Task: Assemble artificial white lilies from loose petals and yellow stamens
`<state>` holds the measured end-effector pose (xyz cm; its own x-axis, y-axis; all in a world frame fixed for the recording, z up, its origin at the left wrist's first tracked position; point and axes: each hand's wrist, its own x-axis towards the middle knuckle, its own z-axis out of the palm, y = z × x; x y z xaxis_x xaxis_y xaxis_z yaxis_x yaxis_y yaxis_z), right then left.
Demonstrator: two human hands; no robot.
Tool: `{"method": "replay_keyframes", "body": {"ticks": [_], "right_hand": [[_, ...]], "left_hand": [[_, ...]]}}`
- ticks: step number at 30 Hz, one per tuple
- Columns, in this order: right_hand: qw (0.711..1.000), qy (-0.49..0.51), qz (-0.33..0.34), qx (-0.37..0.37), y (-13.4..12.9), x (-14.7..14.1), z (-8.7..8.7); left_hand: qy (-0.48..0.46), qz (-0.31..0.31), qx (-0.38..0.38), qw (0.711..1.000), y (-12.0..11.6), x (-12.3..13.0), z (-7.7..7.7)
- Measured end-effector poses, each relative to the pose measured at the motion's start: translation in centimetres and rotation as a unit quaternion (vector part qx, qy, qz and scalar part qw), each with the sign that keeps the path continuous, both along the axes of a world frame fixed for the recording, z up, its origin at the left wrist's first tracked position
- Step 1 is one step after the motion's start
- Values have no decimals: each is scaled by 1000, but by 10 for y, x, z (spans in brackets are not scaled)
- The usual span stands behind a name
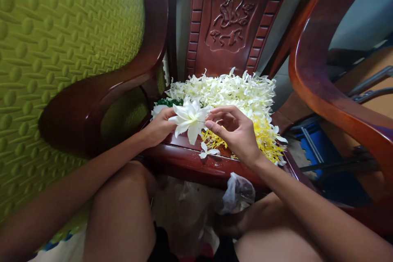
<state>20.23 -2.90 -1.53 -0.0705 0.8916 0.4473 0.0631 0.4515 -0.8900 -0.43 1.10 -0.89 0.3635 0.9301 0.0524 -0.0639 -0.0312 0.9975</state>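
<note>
My left hand (161,125) is closed on a white lily-like flower (190,118), gripping it from the left with its open petals facing up. At the flower's right side, my right hand (235,129) has its thumb and fingers drawn together by the petals. A thin dark line runs from the flower's centre to those fingertips; what they pinch is too small to name. Behind both hands lies a big heap of white flower pieces (227,90). Yellow strands (265,137) are piled to the right and under the right hand. A small loose white flower piece (208,150) rests near the front edge.
Everything lies on the seat of a dark red carved wooden chair (184,163), between its left armrest (89,102) and right armrest (331,102). Green material (169,102) shows behind the left hand. A clear plastic bag (238,192) sits below the seat. A yellow-green textured mat (61,28) stands at left.
</note>
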Motion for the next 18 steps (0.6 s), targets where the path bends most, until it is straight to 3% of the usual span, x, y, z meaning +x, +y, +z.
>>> {"method": "replay_keyframes", "body": {"ticks": [5, 14, 18], "right_hand": [[1000, -29, 6, 1, 1, 1, 0], [997, 65, 18, -21, 2, 5, 4], [998, 63, 14, -29, 3, 4, 2]], "left_hand": [[-13, 10, -1, 1000, -1, 2, 1], [-22, -1, -20, 1000, -1, 0, -1], [-7, -12, -34, 999, -2, -1, 0]]}}
